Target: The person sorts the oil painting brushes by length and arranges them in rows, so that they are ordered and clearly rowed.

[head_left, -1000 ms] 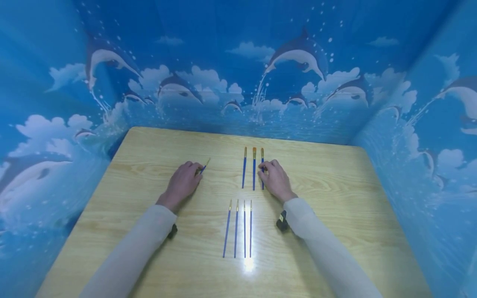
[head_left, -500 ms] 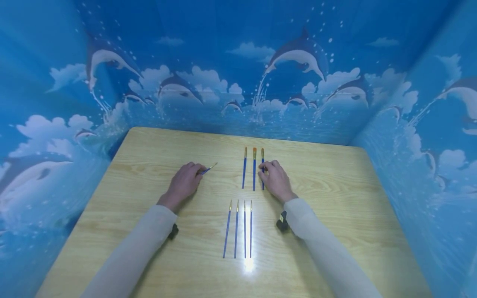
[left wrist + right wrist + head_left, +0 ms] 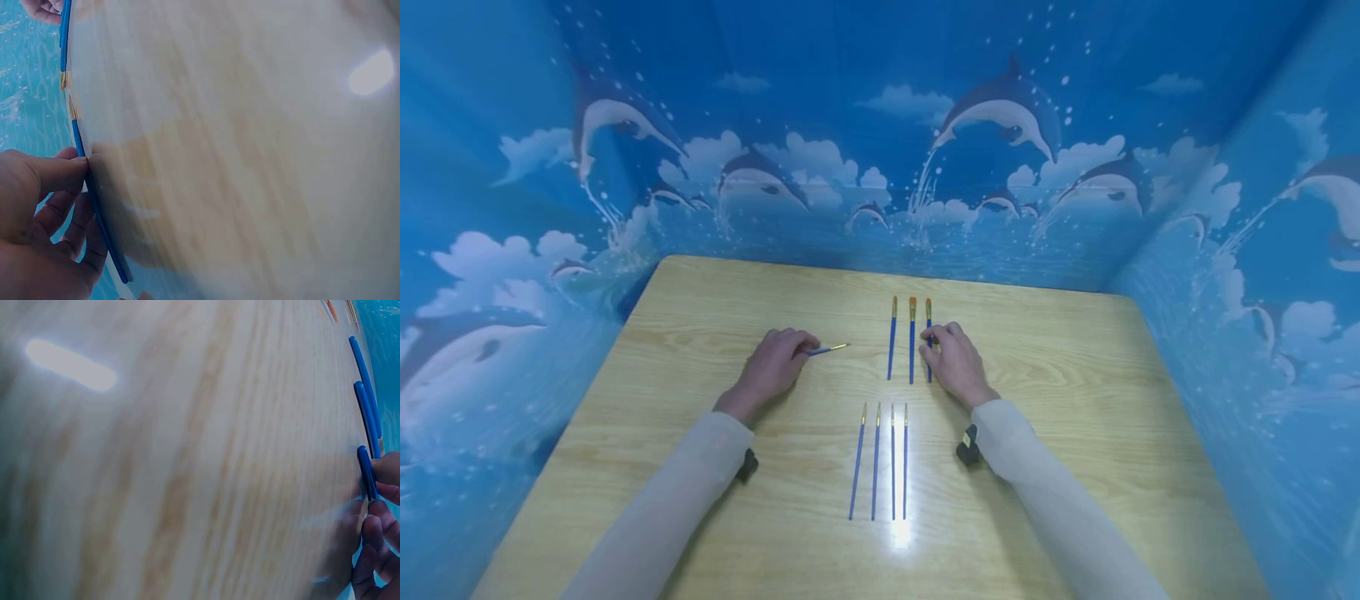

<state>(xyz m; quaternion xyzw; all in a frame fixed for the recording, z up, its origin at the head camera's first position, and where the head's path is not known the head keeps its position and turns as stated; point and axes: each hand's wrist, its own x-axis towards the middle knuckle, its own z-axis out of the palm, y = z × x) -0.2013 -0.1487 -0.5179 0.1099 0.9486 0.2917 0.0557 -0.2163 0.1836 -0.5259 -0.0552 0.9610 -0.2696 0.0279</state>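
Note:
My left hand [image 3: 772, 367] pinches a blue-handled paintbrush [image 3: 829, 349] between thumb and fingers, its gold ferrule and thin tip pointing right. In the left wrist view, the thumb [image 3: 59, 173] presses the blue handle [image 3: 100, 206] from one side, low against the table. Three brushes lie side by side toward the back: a left one [image 3: 892, 337], a wide orange-tipped one [image 3: 912, 337] and a right one [image 3: 928, 312]. My right hand [image 3: 955, 362] holds the right one by its handle [image 3: 367, 472], thumb and fingers at either side. The fingers partly cover that handle.
Several thinner blue brushes [image 3: 876, 467] lie in a row nearer the front, tips away from me. The pale wooden table [image 3: 1060, 375] has a bright light reflection near them. Dolphin-printed blue curtains [image 3: 850, 125] close off the back and sides.
The brush in my left hand has swung clockwise, from pointing steeply up and right to nearly level, tip to the right. My right hand and the lying brushes keep their places.

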